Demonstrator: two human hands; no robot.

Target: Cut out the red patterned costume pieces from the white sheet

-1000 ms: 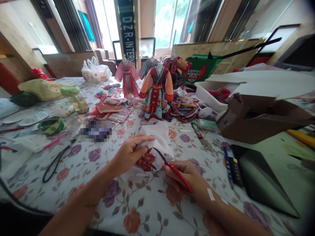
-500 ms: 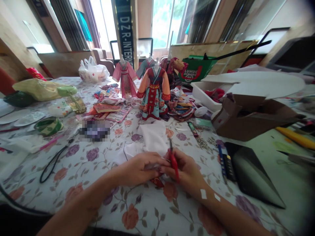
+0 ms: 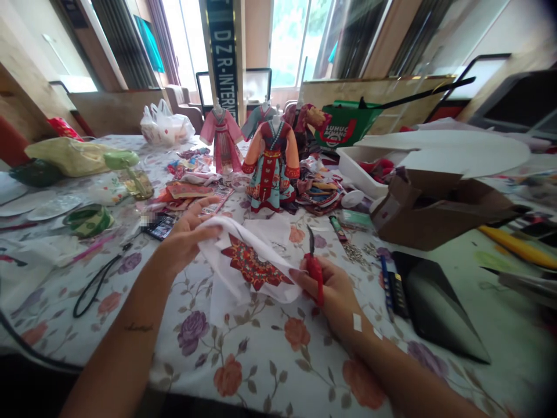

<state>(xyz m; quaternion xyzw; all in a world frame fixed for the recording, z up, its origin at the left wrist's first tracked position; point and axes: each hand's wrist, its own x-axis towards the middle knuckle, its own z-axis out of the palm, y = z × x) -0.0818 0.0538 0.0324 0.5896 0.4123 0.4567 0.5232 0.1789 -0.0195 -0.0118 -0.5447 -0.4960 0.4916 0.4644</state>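
Left hand (image 3: 187, 238) pulled away from right since last frame; white cloth (image 3: 248, 273) with red embroidered medallion now opened out. Head view: left grip open, fingers spread, touching cloth's upper-left edge. Right hand (image 3: 324, 284) closed on red-handled scissors (image 3: 315, 273), blades up, just beside cloth's right end. Cloth lies between your hands on floral-covered table (image 3: 243, 360), short of costumed doll (image 3: 270, 168).

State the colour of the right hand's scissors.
The scissors are red, clearest in the head view.

"D.Z.R.INTERN" runs down the dark banner (image 3: 223, 58); "LUHUC" crosses the green bag (image 3: 342, 128).
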